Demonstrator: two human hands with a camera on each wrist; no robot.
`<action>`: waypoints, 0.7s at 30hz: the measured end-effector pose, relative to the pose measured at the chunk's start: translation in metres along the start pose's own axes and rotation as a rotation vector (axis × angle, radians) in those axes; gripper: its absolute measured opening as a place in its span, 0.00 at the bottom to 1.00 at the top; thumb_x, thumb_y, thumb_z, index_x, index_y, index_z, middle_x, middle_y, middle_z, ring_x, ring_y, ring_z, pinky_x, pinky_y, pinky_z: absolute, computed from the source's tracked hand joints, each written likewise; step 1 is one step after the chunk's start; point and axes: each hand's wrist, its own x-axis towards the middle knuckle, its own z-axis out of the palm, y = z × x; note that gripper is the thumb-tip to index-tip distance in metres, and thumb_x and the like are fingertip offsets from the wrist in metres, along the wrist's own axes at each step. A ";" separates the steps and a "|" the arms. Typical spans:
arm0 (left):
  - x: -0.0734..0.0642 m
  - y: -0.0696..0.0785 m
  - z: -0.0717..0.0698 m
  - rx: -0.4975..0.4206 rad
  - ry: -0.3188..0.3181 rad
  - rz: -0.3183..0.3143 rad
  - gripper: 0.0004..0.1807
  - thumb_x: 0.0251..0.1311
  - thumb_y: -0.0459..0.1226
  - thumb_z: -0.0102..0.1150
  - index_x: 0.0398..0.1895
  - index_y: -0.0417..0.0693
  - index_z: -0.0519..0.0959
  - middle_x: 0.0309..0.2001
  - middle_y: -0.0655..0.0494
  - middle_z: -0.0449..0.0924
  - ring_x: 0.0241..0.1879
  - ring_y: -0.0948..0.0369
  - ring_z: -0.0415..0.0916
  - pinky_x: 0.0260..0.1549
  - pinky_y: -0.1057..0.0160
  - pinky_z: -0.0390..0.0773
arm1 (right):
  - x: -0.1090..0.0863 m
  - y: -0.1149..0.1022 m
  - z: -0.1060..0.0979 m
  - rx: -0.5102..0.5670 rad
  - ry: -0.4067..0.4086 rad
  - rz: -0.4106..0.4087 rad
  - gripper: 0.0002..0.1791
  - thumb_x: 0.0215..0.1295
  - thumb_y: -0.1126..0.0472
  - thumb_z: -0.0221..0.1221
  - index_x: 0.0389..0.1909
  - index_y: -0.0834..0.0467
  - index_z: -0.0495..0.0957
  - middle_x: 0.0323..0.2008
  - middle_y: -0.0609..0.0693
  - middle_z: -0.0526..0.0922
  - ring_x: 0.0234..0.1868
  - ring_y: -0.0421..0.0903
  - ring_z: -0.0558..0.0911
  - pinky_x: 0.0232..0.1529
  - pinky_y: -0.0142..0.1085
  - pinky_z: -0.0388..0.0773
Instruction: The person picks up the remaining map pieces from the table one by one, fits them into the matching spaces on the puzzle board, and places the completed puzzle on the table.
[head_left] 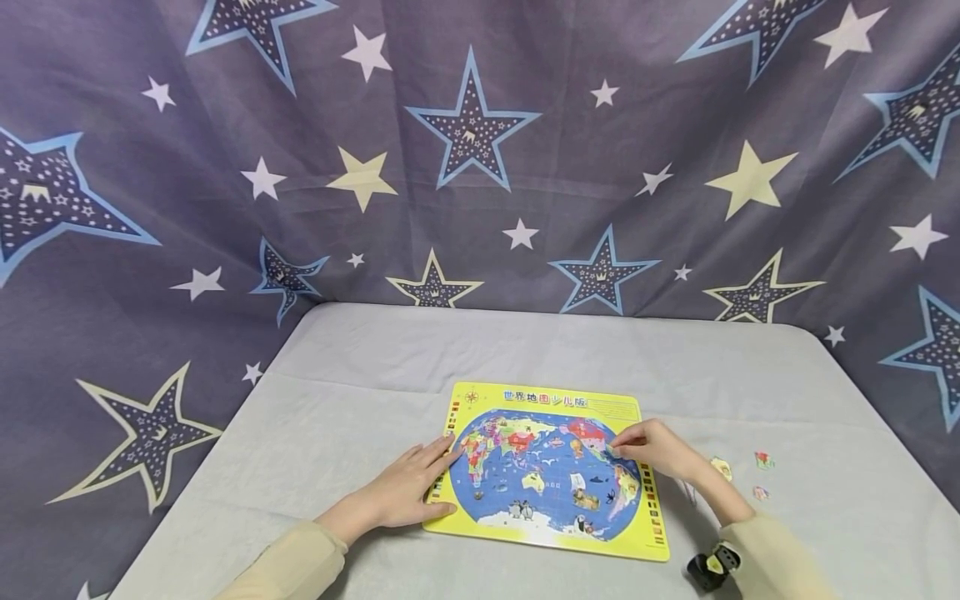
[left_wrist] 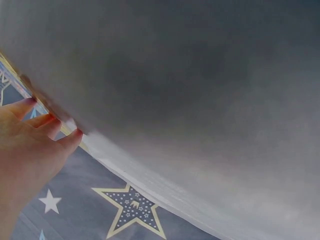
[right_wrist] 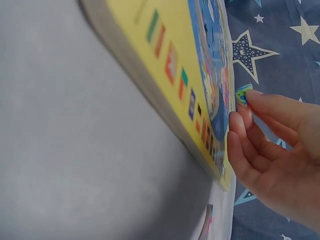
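Note:
A world map puzzle board [head_left: 540,540] with a yellow border lies on the table. My left hand [head_left: 405,487] rests on the board's left edge, fingers spread over the border; in the left wrist view its fingertips [left_wrist: 75,136] touch that edge. Over the right part of the map, my right hand [head_left: 660,450] pinches a small green and blue puzzle piece [right_wrist: 243,94] between thumb and finger. The head view shows that piece small and partly covered by the fingers. Whether it touches the board I cannot tell.
Right of the board lie a red and green puzzle piece [head_left: 763,460], a pinkish one [head_left: 761,492] and a yellowish one [head_left: 721,467] partly behind my right forearm. A black device [head_left: 705,573] sits at my right wrist. A star-printed curtain [head_left: 480,217] hangs behind the grey-covered table [head_left: 360,350].

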 end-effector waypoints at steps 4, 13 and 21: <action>0.000 0.000 0.000 0.001 0.002 0.001 0.42 0.54 0.61 0.44 0.67 0.48 0.52 0.69 0.49 0.44 0.67 0.55 0.43 0.62 0.51 0.50 | 0.001 -0.001 0.002 -0.008 -0.005 -0.016 0.09 0.55 0.67 0.57 0.34 0.69 0.80 0.31 0.57 0.82 0.29 0.46 0.78 0.30 0.27 0.75; 0.000 -0.001 0.000 0.001 -0.002 0.002 0.42 0.54 0.61 0.44 0.67 0.47 0.52 0.69 0.49 0.44 0.67 0.55 0.43 0.62 0.51 0.49 | 0.005 0.001 0.005 -0.027 0.002 -0.038 0.07 0.54 0.70 0.56 0.33 0.68 0.80 0.31 0.56 0.82 0.29 0.44 0.78 0.30 0.27 0.76; 0.000 -0.001 0.000 -0.001 -0.003 -0.001 0.42 0.54 0.61 0.44 0.67 0.46 0.53 0.68 0.48 0.44 0.67 0.55 0.43 0.62 0.50 0.49 | 0.008 0.003 0.007 -0.013 -0.001 -0.051 0.07 0.54 0.70 0.57 0.33 0.68 0.80 0.30 0.56 0.82 0.28 0.44 0.78 0.29 0.28 0.76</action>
